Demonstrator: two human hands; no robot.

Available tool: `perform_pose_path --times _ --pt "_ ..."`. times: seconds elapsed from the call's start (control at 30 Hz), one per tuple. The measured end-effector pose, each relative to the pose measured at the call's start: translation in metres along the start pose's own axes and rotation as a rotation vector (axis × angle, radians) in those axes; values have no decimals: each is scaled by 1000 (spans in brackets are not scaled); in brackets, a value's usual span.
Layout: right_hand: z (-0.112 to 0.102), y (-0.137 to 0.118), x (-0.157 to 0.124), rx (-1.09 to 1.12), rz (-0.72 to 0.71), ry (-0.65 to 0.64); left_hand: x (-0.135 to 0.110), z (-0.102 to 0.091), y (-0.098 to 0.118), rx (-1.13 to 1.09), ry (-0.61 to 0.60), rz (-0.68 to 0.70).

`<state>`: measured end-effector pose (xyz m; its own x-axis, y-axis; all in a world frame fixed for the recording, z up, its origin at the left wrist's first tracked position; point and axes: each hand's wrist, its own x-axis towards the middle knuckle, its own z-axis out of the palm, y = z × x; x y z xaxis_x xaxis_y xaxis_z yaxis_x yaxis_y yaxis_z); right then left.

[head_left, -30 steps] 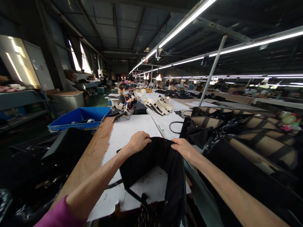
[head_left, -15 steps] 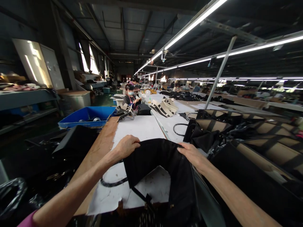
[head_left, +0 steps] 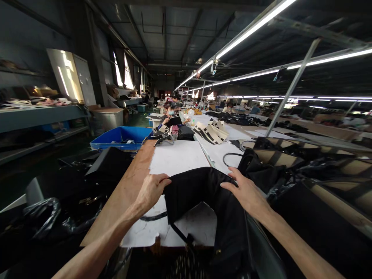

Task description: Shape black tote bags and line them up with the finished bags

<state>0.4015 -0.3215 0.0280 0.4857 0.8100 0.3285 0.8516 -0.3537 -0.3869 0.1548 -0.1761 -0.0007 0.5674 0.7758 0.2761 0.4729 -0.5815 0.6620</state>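
Observation:
A black bag is held up over the table in front of me, its top edge arched and its lower part hanging towards me. My left hand pinches the left end of that edge between thumb and fingers. At the right end my right hand has its thumb and fingers apart around the edge; whether they touch it I cannot tell. A dark tube-like handle sticks out on the bag's left. Below the bag's arch, white paper shows on the table.
More black bags with tan insides crowd the right. A blue bin and dark bags are on the left. Striped beige pieces lie ahead, near a seated co-worker. A slanted metal post rises at right.
My right hand has loosened from a pinch on the bag's edge, and its fingers have spread. My left hand keeps its hold. The view has turned slightly left.

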Motion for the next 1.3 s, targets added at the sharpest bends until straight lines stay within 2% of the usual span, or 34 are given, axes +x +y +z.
perform_pose_path --times 0.07,0.13,0.2,0.27,0.43,0.6,0.73,0.83,0.97,1.07,1.2,1.3 --pt "-5 -15 -2 -194 -198 132 -5 3 5 25 26 5" --pt "-7 -33 -1 -302 -421 175 -11 4 9 38 42 11" --pt "-3 -49 6 -328 -560 129 -16 4 10 33 39 13" --pt "3 -59 16 -333 -621 48 -20 3 10 22 36 18" --pt "22 -66 39 -359 -635 -170 -25 -2 5 -5 28 21" --pt "28 -64 44 -351 -632 -202 -21 -3 2 -1 19 28" --pt "22 -59 40 -359 -623 -239 -20 0 3 16 34 47" --pt "14 -64 31 -375 -589 -204 -26 1 7 51 40 88" --pt "7 -91 9 -360 -694 -100 -36 -1 22 166 31 133" --pt "6 -110 -7 -319 -771 -203 -42 -1 41 263 14 164" --pt "-2 -113 -18 -297 -700 -382 -50 -1 65 261 -12 241" --pt "-21 -97 -18 -248 -580 -371 -60 -13 74 100 114 324"
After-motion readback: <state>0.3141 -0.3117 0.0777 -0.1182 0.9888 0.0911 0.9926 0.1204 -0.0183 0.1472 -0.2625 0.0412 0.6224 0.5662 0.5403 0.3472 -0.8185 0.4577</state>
